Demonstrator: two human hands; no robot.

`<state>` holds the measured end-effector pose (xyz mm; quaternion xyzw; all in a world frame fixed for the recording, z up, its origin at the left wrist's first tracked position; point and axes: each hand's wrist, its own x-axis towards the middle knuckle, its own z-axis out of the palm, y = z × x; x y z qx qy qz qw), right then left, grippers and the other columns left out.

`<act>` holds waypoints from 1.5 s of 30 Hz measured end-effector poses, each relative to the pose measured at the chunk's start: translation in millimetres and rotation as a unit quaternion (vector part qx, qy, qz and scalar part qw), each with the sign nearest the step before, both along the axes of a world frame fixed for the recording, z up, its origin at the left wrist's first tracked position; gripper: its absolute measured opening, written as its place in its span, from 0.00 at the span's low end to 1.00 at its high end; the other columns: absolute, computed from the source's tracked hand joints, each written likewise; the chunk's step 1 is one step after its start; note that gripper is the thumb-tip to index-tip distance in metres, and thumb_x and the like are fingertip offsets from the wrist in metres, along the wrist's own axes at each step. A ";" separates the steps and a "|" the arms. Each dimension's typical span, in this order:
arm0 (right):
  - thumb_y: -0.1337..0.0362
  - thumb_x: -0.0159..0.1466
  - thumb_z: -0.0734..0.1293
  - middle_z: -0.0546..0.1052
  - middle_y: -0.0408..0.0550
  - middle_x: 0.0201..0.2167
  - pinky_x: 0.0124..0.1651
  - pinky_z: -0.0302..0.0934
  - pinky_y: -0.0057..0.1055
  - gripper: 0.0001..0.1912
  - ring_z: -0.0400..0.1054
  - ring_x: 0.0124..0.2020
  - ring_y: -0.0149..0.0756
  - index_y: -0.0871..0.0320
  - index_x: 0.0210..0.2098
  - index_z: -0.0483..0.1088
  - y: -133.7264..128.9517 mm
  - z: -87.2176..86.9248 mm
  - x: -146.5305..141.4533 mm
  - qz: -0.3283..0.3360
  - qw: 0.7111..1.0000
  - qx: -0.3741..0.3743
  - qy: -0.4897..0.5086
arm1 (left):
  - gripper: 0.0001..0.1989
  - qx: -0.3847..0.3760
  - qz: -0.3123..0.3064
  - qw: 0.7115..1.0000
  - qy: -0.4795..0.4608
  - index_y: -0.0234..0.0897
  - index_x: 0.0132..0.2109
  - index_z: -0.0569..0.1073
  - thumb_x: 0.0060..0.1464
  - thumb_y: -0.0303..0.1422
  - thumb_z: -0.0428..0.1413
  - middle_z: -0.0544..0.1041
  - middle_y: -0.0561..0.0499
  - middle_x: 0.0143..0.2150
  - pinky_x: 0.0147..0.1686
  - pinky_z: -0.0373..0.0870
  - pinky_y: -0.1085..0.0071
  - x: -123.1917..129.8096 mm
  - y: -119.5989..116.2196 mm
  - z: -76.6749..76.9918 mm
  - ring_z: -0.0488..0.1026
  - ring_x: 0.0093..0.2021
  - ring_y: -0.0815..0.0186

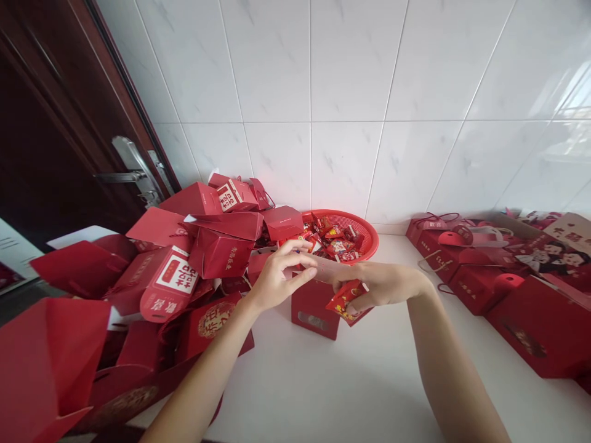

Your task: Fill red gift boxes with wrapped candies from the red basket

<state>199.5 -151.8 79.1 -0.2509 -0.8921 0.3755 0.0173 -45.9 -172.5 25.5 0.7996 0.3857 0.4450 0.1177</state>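
My right hand (381,284) is closed on a small red candy packet (345,300) with yellow print. The packet is in front of the right side of a red gift box (313,301), which stands on the white table (341,394) and has an oval window low on its front. Above the box's left side hovers my left hand (282,272), its fingers apart and nothing in them. Behind both hands, a red plastic basket (372,237) holds many wrapped candies (339,240). The inside of the box is hidden from me.
A heap of red cardboard gift boxes (161,277) fills the left side. More closed red boxes with cord handles (466,258) stand in a row on the right. White wall tiles (346,166) rise behind the table, with a dark door (60,92) at the left.
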 end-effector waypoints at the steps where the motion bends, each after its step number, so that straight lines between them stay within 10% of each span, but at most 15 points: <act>1: 0.66 0.59 0.70 0.74 0.43 0.31 0.30 0.57 0.25 0.07 0.67 0.31 0.31 0.58 0.38 0.71 1.6 0.0 0.6 -0.002 1.000 0.007 0.018 | 0.11 -0.018 0.009 1.000 -0.010 0.40 0.37 0.81 0.61 0.39 0.57 0.75 0.44 0.54 0.53 0.72 0.62 -2.0 0.3 -3.7 0.73 0.56 0.56; 15: 0.58 0.62 0.70 0.76 0.44 0.37 0.40 0.66 0.31 0.11 0.71 0.38 0.35 0.55 0.40 0.69 15.7 -15.0 -16.1 -0.237 0.871 -0.109 0.416 | 0.14 -0.243 0.017 0.954 -0.176 0.39 0.44 0.81 0.53 0.41 0.61 0.79 0.44 0.54 0.52 0.71 0.61 8.3 3.8 -18.1 0.74 0.55 0.54; 21: 0.58 0.63 0.68 0.77 0.47 0.40 0.42 0.68 0.34 0.12 0.72 0.40 0.38 0.55 0.43 0.68 9.8 -14.1 -30.6 -0.206 0.887 -0.046 0.411 | 0.20 -0.284 -0.026 0.945 -0.161 0.39 0.51 0.78 0.52 0.41 0.63 0.78 0.45 0.56 0.55 0.69 0.58 7.5 -0.5 -14.2 0.74 0.55 0.54; 33: 0.62 0.67 0.61 0.68 0.41 0.25 0.29 0.50 0.30 0.08 0.58 0.25 0.30 0.57 0.31 0.63 2.5 -8.2 -38.8 -0.155 0.971 0.166 0.080 | 0.23 -0.290 -0.043 0.946 -0.134 0.39 0.54 0.76 0.51 0.38 0.64 0.77 0.46 0.56 0.55 0.70 0.60 1.2 -2.7 -11.7 0.74 0.56 0.55; 45: 0.56 0.58 0.71 0.61 0.38 0.22 0.27 0.54 0.29 0.12 0.60 0.24 0.30 0.57 0.29 0.69 46.8 38.9 -64.2 0.022 0.986 0.030 -0.160 | 0.23 -0.283 -0.031 0.951 -0.124 0.41 0.52 0.78 0.48 0.40 0.65 0.80 0.48 0.54 0.57 0.67 0.58 2.9 12.1 -14.6 0.73 0.54 0.54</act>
